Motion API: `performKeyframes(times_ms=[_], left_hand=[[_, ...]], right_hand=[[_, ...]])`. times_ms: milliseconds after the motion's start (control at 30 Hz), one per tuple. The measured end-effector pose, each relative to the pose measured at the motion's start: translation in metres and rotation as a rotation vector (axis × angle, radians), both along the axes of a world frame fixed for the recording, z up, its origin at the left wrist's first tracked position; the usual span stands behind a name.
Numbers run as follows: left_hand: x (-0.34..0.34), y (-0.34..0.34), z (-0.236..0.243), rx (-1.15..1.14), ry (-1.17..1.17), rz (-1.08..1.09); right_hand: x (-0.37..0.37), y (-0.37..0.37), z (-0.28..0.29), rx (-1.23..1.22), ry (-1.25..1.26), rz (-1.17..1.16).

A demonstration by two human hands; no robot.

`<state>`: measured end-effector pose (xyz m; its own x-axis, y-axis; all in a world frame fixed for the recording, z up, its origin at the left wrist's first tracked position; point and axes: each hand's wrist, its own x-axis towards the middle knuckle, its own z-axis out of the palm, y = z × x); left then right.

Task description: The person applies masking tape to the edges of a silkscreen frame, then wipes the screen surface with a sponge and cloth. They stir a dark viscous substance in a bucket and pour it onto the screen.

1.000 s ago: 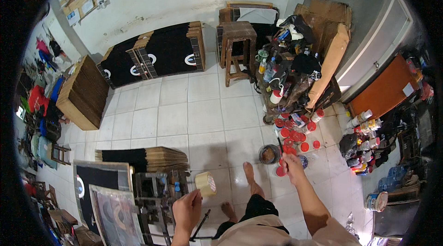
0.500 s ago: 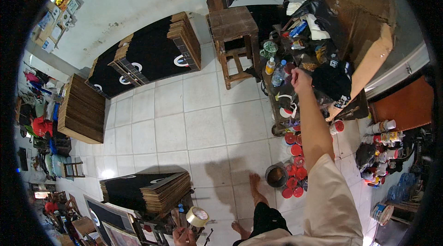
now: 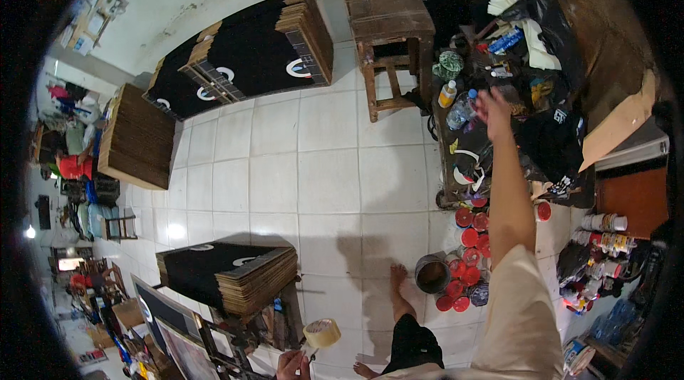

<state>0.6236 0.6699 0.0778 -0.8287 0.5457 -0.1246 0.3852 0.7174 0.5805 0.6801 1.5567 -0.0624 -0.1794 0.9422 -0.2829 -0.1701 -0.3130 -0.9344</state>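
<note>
Low in the picture, my left hand is closed, its fingertips at the lower edge of a roll of clear yellowish tape; the exact grip is partly hidden. My right arm reaches out over a cluttered low table. There my right hand has its fingers apart, with nothing seen in it. Beside its fingers stands a clear plastic bottle with a blue cap. A bottle with a yellow label is just left of that. Black cloth with white print lies right of the hand.
A wooden stool stands left of the table. Stacked black-faced panels lean along the wall; another stack lies near my left hand. Red-lidded jars and a dark bucket stand on the floor by my feet.
My right hand has gone from closed to fingers spread, still over the table near the bottle. My left hand and the tape roll have shifted slightly right. The whole view has turned a little.
</note>
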Motion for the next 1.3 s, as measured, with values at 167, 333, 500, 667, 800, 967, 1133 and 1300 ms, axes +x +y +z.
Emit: performKeyframes(times_ms=[167,333,500,667,800,967,1133,1300], left_hand=[[0.016,0.071,0.086,-0.094,-0.085,0.04],[0.046,0.03,0.122,0.056,-0.026,-0.004],[0.106,-0.051,0.152,0.205,0.022,0.031],[0.181,-0.157,0.177,0.27,0.161,0.073],[0.242,-0.24,0.188,0.199,0.182,0.169],[0.302,-0.34,0.199,0.07,0.212,0.285],[0.335,-0.426,0.198,0.029,0.236,0.487],[0.344,-0.498,0.193,-0.012,0.227,0.728]], right_hand=[[0.078,-0.2,-0.091,-0.115,-0.057,0.185],[0.18,-0.412,-0.13,-0.305,-0.44,0.443],[0.215,-0.497,-0.1,-0.281,-0.694,1.049],[0.169,-0.536,-0.051,0.067,-0.909,1.313],[0.109,-0.616,0.003,0.163,-0.791,1.309],[0.049,-0.775,0.061,0.368,-0.511,1.515],[0.02,-0.921,0.104,0.519,-0.187,1.745],[-0.032,-1.046,0.133,0.735,-0.066,1.821]])
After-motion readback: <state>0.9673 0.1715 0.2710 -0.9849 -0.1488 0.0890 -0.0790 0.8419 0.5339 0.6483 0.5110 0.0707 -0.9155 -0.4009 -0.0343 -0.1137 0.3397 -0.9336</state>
